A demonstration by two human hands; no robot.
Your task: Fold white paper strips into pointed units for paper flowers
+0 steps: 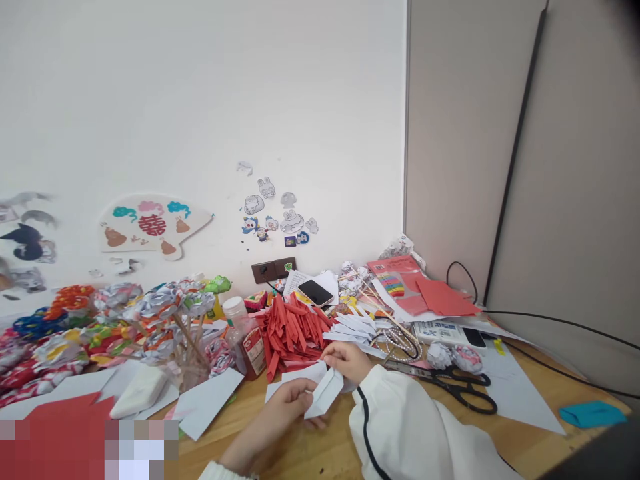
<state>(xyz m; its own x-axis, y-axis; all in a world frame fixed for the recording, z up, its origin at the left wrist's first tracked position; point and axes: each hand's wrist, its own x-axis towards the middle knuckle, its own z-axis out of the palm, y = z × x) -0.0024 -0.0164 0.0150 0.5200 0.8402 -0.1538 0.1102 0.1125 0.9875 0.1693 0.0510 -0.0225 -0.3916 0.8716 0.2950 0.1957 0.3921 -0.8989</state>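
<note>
White folded paper gripped between both hands: left hand fingers pinch its near-left edge, right hand fingers pinch its far end.

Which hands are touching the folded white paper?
Touching, both: the head view shows the left hand pinching the folded white paper low down and the right hand holding its top.

White wall w/ paper cutouts, grey partition at rt, wood desk, even light
</note>
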